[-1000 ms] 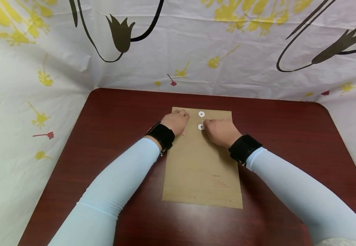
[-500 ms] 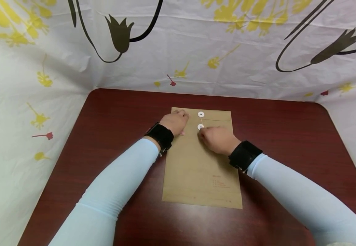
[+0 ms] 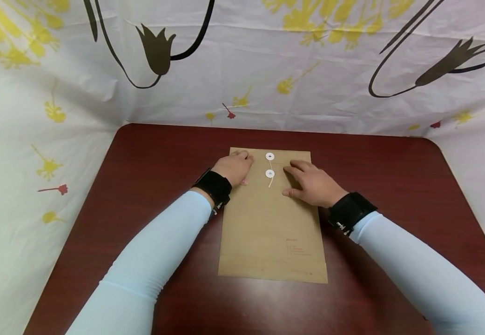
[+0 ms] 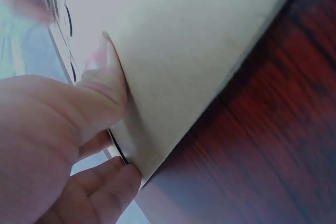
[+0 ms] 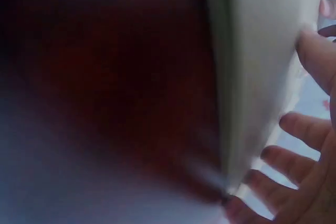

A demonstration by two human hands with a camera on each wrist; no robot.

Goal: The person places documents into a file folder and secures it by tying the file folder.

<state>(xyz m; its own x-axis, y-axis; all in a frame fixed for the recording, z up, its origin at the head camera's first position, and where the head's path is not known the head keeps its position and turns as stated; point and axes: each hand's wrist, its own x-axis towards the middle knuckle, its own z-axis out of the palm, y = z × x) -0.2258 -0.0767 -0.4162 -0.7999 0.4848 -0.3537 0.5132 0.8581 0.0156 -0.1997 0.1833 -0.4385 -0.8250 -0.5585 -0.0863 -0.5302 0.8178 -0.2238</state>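
Observation:
A brown paper string-tie envelope [image 3: 267,223] lies flat on the dark red table. Two white round button discs, an upper one [image 3: 270,157] and a lower one [image 3: 270,173], sit near its top edge. Thin string [image 3: 271,181] runs between them, its loose end hanging below the lower disc. My left hand [image 3: 233,168] rests on the envelope's upper left corner; in the left wrist view its thumb [image 4: 105,85] presses the paper and the fingertips [image 4: 126,179] meet the corner. My right hand [image 3: 315,185], holding nothing, spreads its fingers over the upper right part, beside the discs.
The dark red table [image 3: 163,149] extends around the envelope on all sides. A white cloth [image 3: 192,88] with flower prints hangs behind the table and along its sides. Red print [image 3: 294,246] marks the envelope's lower right.
My right hand was pinching the string by the discs, drew it down past the lower disc, then let go and moved right, its fingers spreading. The left hand stayed on the corner.

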